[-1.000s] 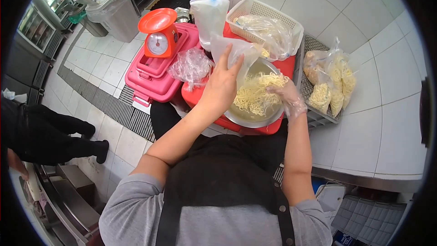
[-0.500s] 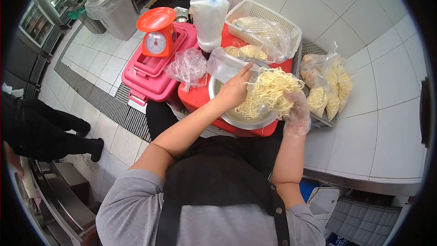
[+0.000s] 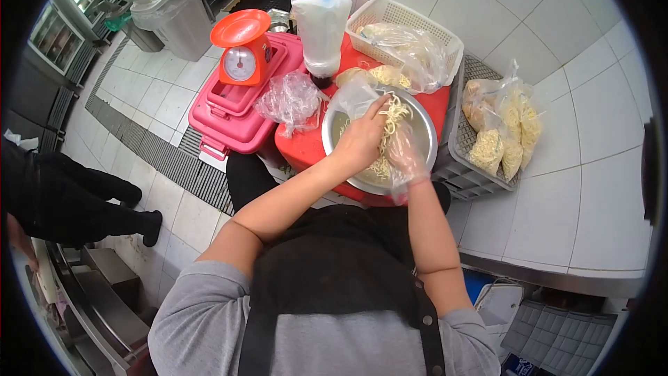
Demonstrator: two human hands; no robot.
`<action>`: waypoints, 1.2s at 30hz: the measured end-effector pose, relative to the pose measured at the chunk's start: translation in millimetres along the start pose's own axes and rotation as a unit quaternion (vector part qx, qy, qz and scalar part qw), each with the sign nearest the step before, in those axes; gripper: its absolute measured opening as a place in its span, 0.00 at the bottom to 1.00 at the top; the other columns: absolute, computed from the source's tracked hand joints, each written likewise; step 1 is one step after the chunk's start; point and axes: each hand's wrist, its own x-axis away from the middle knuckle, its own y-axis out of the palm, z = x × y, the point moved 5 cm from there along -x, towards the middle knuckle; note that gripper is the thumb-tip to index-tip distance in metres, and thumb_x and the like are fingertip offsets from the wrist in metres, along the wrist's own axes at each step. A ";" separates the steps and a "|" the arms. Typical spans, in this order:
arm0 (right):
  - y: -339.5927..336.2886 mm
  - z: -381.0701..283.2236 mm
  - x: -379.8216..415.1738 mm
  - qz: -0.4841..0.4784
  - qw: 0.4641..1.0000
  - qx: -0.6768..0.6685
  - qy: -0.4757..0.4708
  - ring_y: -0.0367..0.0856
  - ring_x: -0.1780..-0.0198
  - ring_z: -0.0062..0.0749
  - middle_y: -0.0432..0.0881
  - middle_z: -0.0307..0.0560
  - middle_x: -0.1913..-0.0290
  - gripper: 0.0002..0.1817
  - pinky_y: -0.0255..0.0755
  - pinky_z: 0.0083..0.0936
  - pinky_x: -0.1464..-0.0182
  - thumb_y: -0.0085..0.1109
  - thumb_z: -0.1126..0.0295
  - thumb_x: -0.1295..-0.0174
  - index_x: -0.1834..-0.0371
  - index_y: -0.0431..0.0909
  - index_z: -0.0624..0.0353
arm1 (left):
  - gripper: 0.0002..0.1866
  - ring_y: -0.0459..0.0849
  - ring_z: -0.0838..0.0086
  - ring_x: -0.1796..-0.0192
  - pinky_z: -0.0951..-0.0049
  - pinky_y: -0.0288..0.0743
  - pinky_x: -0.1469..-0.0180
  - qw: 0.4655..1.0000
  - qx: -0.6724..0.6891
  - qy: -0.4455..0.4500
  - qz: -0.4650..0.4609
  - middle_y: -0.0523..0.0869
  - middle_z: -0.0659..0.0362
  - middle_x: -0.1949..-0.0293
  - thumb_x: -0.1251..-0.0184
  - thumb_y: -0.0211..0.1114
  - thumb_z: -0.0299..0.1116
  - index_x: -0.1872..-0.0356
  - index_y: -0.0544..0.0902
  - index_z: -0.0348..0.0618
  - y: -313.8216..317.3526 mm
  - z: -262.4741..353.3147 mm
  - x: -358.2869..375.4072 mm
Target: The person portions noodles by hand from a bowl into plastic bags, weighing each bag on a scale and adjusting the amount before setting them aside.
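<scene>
My left hand (image 3: 360, 143) holds a clear plastic bag (image 3: 356, 90) at the near-left side of a round metal bowl (image 3: 423, 129) that sits on a red box (image 3: 299, 147). My right hand (image 3: 403, 157), in a thin plastic glove, grips a clump of yellow noodles (image 3: 391, 115) right beside the bag's mouth. More noodles lie in the bowl under both hands.
An orange kitchen scale (image 3: 241, 49) stands on a pink case (image 3: 229, 108) at left, beside crumpled plastic bags (image 3: 289, 101). Behind the bowl is a white basket (image 3: 407, 35) of bagged noodles; a grey crate (image 3: 480, 150) holds more bags. A person's black-clad legs (image 3: 76, 202) are at far left.
My right hand lifted a big clump of noodles out of the bowl, then swung it left to the bag. My left hand lowered the bag towards the bowl.
</scene>
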 end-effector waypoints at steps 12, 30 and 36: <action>-46.4 -32.6 -39.8 -0.426 0.884 0.193 0.015 0.88 0.52 0.50 0.88 0.61 0.54 0.12 0.79 0.44 0.48 0.55 0.71 0.37 0.55 0.84 0.63 | 0.34 0.81 0.46 0.37 0.57 0.78 0.38 0.992 0.112 0.049 -0.027 0.81 0.44 0.36 0.53 0.61 0.11 0.37 0.77 0.34 -6.3 0.4 -15.5; -76.8 -38.1 -14.3 -0.027 0.993 0.112 -0.018 0.83 0.59 0.63 0.82 0.64 0.68 0.09 0.75 0.49 0.56 0.63 0.69 0.42 0.63 0.77 0.63 | 0.31 0.88 0.61 0.58 0.66 0.90 0.63 0.955 0.236 -0.143 -0.107 0.85 0.49 0.58 0.50 0.59 0.12 0.39 0.81 0.31 -1.0 -24.4 -30.0; -106.0 -32.3 -31.9 -0.016 0.993 0.034 0.110 0.86 0.49 0.58 0.86 0.63 0.54 0.25 0.78 0.46 0.46 0.73 0.63 0.44 0.47 0.78 0.63 | 0.24 0.82 0.43 0.42 0.57 0.83 0.43 0.996 0.037 -0.061 -0.052 0.84 0.44 0.40 0.49 0.63 0.18 0.46 0.86 0.33 -8.0 -51.0 -27.6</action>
